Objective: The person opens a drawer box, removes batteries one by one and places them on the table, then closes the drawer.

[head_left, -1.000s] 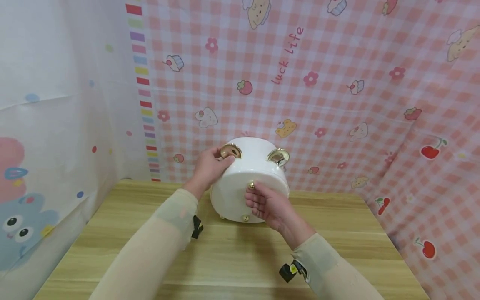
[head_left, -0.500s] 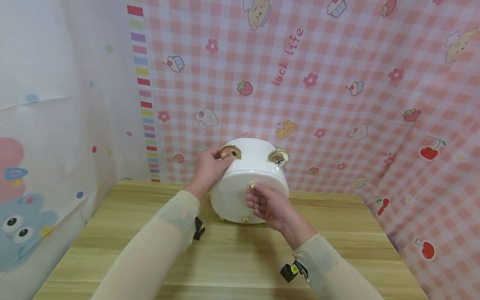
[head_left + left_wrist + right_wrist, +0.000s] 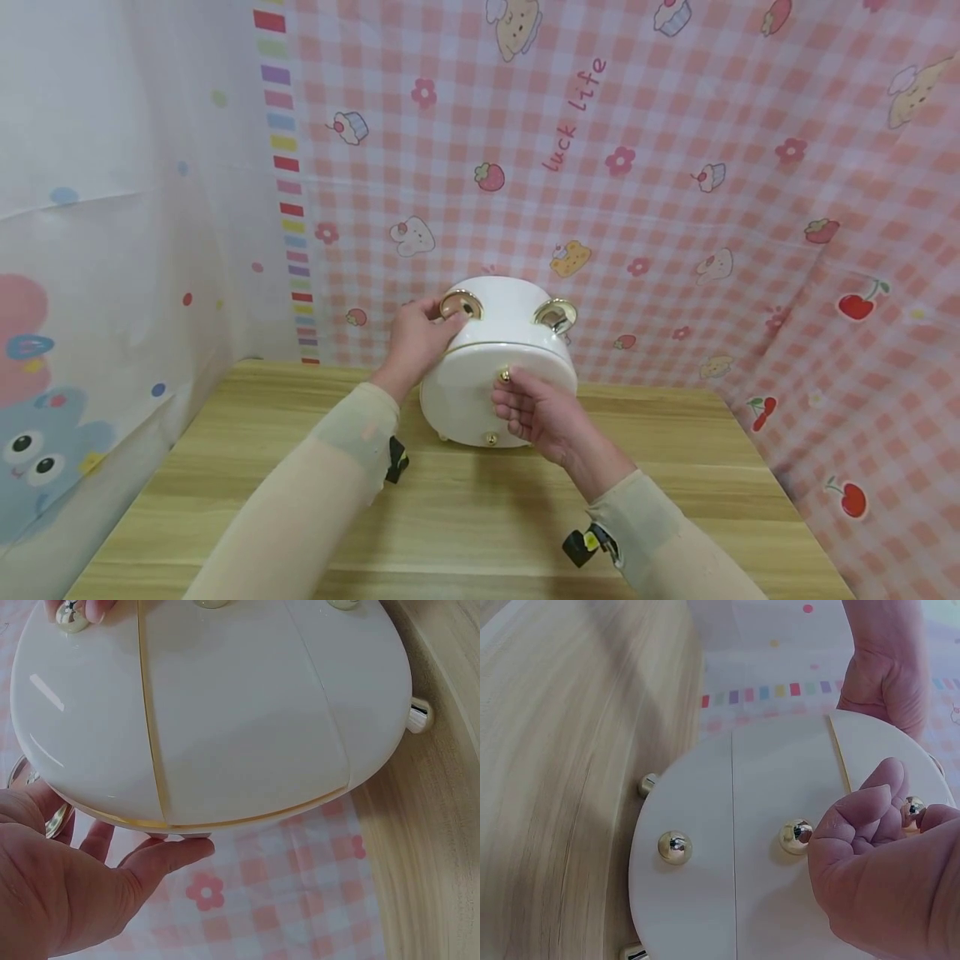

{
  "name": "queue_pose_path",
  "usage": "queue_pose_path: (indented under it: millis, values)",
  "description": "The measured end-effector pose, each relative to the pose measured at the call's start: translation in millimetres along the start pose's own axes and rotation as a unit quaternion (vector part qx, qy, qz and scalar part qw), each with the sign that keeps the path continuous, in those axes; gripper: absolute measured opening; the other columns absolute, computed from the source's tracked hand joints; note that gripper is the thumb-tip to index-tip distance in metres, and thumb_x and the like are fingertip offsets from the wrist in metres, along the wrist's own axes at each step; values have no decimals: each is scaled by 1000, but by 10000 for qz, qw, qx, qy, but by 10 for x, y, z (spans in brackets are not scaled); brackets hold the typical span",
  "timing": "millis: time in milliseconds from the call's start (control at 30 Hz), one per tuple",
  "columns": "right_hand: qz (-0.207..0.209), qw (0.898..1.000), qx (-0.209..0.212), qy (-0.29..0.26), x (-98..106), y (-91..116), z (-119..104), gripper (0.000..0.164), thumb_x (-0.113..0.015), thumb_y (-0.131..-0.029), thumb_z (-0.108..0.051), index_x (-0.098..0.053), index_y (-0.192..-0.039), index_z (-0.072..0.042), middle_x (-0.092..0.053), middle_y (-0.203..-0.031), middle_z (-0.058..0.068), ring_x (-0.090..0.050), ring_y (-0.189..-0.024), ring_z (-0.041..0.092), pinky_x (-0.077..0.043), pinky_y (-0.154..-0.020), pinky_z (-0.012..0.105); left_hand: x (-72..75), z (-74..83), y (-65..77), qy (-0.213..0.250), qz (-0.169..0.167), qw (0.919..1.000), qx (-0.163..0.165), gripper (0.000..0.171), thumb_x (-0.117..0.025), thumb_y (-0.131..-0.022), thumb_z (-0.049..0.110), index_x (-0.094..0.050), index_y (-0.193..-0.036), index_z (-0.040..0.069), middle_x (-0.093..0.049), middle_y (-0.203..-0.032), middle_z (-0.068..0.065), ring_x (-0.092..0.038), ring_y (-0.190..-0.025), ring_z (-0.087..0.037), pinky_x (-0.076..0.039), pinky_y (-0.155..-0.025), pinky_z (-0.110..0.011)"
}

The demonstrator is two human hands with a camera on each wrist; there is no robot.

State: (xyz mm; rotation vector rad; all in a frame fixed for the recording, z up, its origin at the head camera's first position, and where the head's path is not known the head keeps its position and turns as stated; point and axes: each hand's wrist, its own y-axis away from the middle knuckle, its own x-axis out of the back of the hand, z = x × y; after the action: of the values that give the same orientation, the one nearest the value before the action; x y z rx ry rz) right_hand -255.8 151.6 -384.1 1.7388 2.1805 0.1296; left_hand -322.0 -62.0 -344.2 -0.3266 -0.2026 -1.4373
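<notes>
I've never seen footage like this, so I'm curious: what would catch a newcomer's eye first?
Probably the glossy white box with gold ears on top, near the far edge of the wood-grain table. Next, the hands: the left hand grips the left ear, while the right hand pinches the top gold knob on the front. Behind hangs a pink checked cloth lettered "luck life".

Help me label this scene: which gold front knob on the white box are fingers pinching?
The top knob, highest on the white box: the right hand pinches it; the middle knob and bottom knob are not pinched.
</notes>
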Motion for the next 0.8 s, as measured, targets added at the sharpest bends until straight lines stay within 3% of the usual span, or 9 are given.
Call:
queue_pose_path:
  millis: [800]
  values:
    - [-64, 9999, 16, 91, 1, 123, 54, 38, -54, -112, -40, -77, -101, -11, -80, -84, -6, -71, -76, 7, -53, -70, 22, -6, -3, 26, 88, 83, 9999, 15, 44, -77, -98, 29, -72, -134, 4, -71, -140, -17, -66, -131, -32, -56, -111, -44]
